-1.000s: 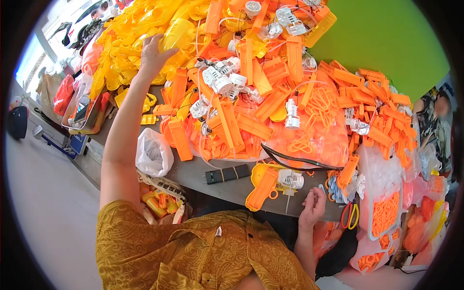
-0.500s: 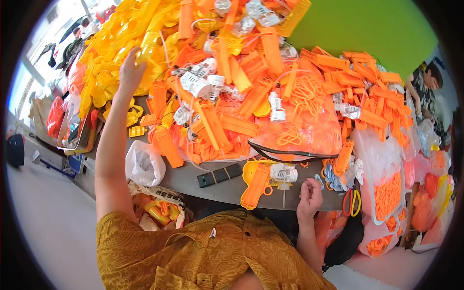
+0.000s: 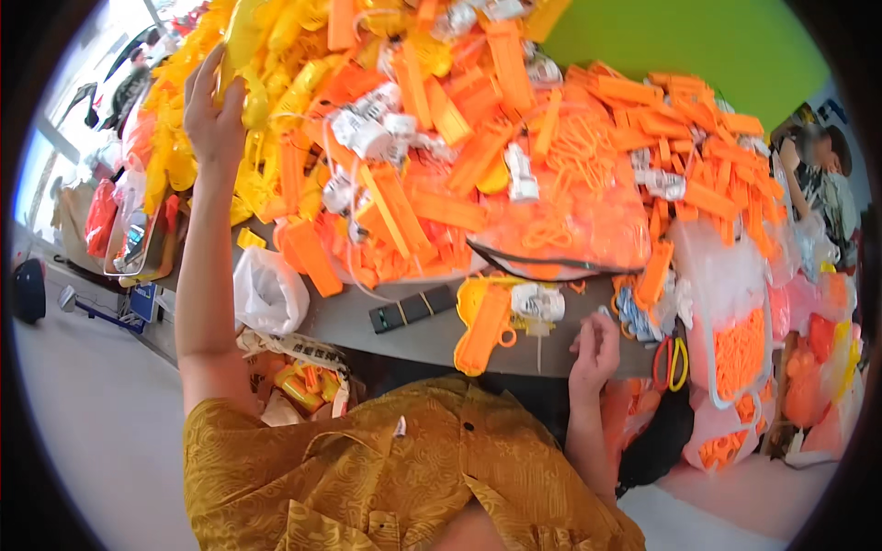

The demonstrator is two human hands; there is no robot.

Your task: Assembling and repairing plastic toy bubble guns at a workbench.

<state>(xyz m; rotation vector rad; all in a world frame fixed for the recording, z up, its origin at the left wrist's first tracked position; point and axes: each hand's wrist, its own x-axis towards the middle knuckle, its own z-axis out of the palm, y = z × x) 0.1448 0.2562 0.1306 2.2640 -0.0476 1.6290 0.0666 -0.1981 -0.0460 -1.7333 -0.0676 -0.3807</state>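
My left hand (image 3: 213,119) reaches up to the far left heap and grips a yellow plastic shell piece (image 3: 243,41) between thumb and fingers. Loosely curled, my right hand (image 3: 594,354) rests at the table's front edge with nothing seen in it. Left of that hand lies a yellow toy-gun shell half (image 3: 470,298) with an orange grip-shaped part (image 3: 483,331) and a white mechanism (image 3: 537,303) on it. A thin clear rod points down from the mechanism.
A yellow shell heap (image 3: 303,83) and orange parts (image 3: 400,220) cover the table. A dark banded bar (image 3: 412,309) and white bag (image 3: 270,292) sit left. Scissors (image 3: 677,363) hang right, near a clear bag of orange pieces (image 3: 740,354). Another person (image 3: 813,170) is at far right.
My left hand has moved left and farther out, and now has a yellow shell piece in it. My right hand stays nearly in place. The whole view has shifted slightly.
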